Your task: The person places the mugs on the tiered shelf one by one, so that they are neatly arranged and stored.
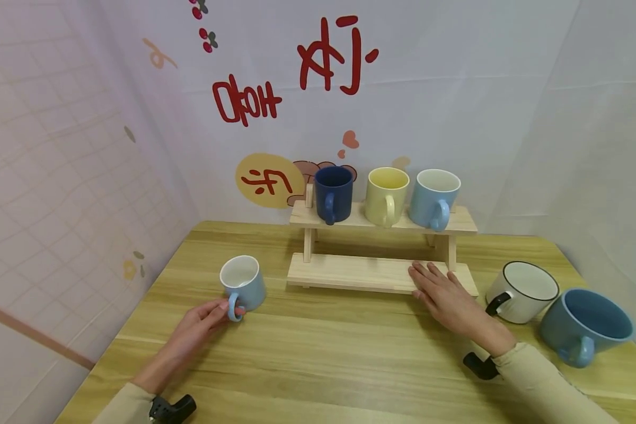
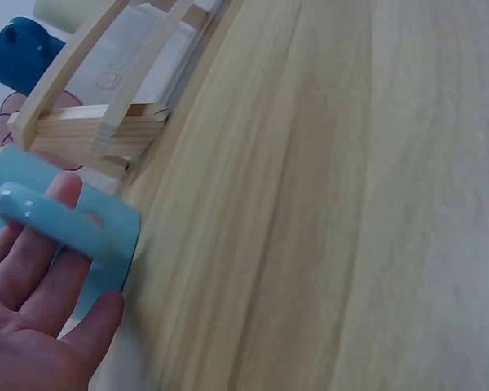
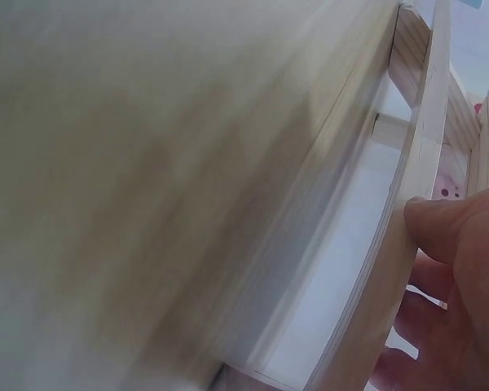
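Observation:
A light blue mug (image 1: pixel 248 290) with a white inside stands upright on the left of the table, its handle towards me. My left hand (image 1: pixel 206 320) holds it by that handle. In the left wrist view, fingers of the left hand (image 2: pixel 37 314) pass behind the mug's handle (image 2: pixel 53 220). My right hand (image 1: pixel 447 297) rests on the right part of the lower board (image 1: pixel 350 272) of a two-tier wooden rack, fingers fairly straight. Seen from the right wrist, its thumb (image 3: pixel 432 224) lies at the board's front edge, the other fingers partly hidden.
The rack's upper board (image 1: pixel 357 213) bears a navy mug (image 1: pixel 335 191), a yellow mug (image 1: pixel 384 197) and another light blue mug (image 1: pixel 429 200). Right of the rack, a white black-handled mug (image 1: pixel 524 297) and a wide blue mug (image 1: pixel 569 333) stand close beside my right forearm. A printed cloth (image 1: pixel 429 106) hangs behind the table.

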